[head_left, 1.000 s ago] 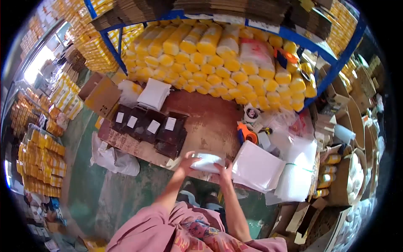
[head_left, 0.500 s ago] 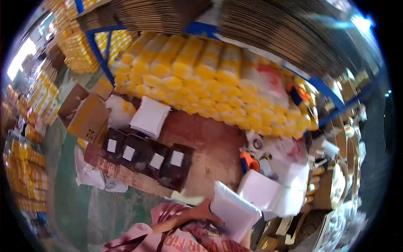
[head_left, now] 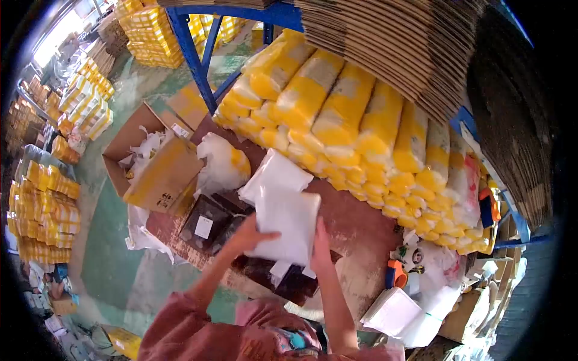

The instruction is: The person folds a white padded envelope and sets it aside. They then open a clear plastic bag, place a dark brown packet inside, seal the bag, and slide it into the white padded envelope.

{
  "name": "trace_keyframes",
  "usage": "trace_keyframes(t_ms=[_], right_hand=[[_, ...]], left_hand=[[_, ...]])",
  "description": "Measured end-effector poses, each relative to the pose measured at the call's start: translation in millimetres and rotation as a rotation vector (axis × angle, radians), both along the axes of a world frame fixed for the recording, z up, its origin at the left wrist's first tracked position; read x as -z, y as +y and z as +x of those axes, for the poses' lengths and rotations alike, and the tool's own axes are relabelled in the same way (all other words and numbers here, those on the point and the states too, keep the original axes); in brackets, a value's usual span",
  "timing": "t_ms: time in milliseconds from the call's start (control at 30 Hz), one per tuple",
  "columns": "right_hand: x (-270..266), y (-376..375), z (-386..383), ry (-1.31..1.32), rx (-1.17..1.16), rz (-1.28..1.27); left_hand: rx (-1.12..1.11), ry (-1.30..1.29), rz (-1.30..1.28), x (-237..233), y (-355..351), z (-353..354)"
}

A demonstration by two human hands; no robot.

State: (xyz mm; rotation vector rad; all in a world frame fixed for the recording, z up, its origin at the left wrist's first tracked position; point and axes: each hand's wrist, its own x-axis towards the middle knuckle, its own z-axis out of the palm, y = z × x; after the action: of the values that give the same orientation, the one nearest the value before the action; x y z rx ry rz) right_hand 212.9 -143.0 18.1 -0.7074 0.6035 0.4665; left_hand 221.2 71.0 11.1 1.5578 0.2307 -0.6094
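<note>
Between my two hands is a flat white packet (head_left: 288,225), smooth and slightly shiny, held over the low reddish-brown surface. My left hand (head_left: 250,237) grips its left side, thumb lying across the front. On the opposite edge, my right hand (head_left: 321,245) has its fingers pressed along the side. Just behind the packet, and partly covered by it, lies a pile of white packets (head_left: 277,171). Dark packages with white labels (head_left: 203,227) lie below and to the left; others sit under my forearms, partly hidden.
An open cardboard box (head_left: 159,174) and a white-and-yellow bag (head_left: 223,165) stand at left. Stacked yellow rolls (head_left: 343,108) line the back beneath flattened cardboard (head_left: 391,48) on a blue rack (head_left: 195,60). At right are an orange tape dispenser (head_left: 396,274) and white sheets (head_left: 391,311).
The white packet has moved from close to my body on the right to above the dark packages, near the white pile. Both hands now show on it. The camera view has shifted left.
</note>
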Motion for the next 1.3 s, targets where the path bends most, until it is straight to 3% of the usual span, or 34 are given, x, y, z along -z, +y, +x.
trace_keyframes(t_ms=[67,167,267,300,400,433,533,567,600,667,700,733,767,833,867,900,933,967,1000,1067,1133,1167,1267,1300], right_hand=[[64,15,35,-0.243,-0.243,-0.399],[54,47,79,-0.389,-0.169,-0.520],[92,61,94,-0.426,-0.169,-0.510],[114,59,98,-0.472,-0.357,-0.878],[139,62,94,-0.361,-0.430,-0.962],[119,63,95,-0.333,-0.515,-1.070],[102,65,98,-0.131,-0.811,-1.286],[72,67,93,-0.114,-0.810,-1.371],[97,61,91,-0.142,-0.803,-1.350],[80,53,85,-0.130,-0.890,-1.376],[69,45,78,-0.168,-0.870,-1.381],[63,34,64,-0.196,-0.849,-1.380],[88,19,41,-0.319,-0.619,-1.444],[88,-18,-9,-0.567,-0.251,-1.545],[94,-40,-34,-0.606,-0.212,-1.723],[88,-59,-62,-0.596,-0.101,-1.724],[90,-74,-91,-0.463,-0.072,-1.683],[96,-89,-116,-0.334,-0.033,-1.640],[104,-107,-149,-0.205,0.003,-1.593],[187,-161,-234,0.001,0.008,-0.932],[180,-170,-266,0.211,-0.007,-0.440],[171,-167,-282,0.236,-0.127,-0.484],[167,-176,-325,0.406,-0.408,-0.546],[192,-192,-352,0.384,-0.384,-0.497]], left_hand=[[0.033,-0.104,0.131,-10,18,52],[0.080,-0.572,0.487,24,41,111],[0.221,-0.543,0.871,41,50,139],[0.266,-0.498,0.839,37,54,139],[0.228,-0.485,0.836,92,51,131],[0.129,-0.627,0.873,97,47,119],[0.004,-0.721,0.841,122,44,113],[0.004,-0.623,0.918,100,37,112],[-0.048,-0.680,0.992,98,35,108],[-0.160,-0.792,1.147,91,35,100],[-0.203,-0.802,0.919,87,43,92],[-0.266,-0.854,0.851,67,43,77],[-0.272,-0.767,0.728,51,47,57],[-0.264,-0.535,0.445,37,56,13],[-0.296,-0.450,0.302,39,58,-15],[-0.205,-0.417,0.361,24,57,-39],[-0.195,-0.495,0.415,54,61,-68],[-0.049,-0.393,0.556,40,60,-90],[-0.135,-0.283,0.374,53,53,-118],[-0.053,-0.232,0.398,68,44,-158],[-0.013,-0.317,0.446,61,21,-182],[0.029,-0.552,0.662,58,6,-187],[0.166,-0.525,0.732,30,-42,-166],[0.246,-0.741,0.853,35,-55,-161]])
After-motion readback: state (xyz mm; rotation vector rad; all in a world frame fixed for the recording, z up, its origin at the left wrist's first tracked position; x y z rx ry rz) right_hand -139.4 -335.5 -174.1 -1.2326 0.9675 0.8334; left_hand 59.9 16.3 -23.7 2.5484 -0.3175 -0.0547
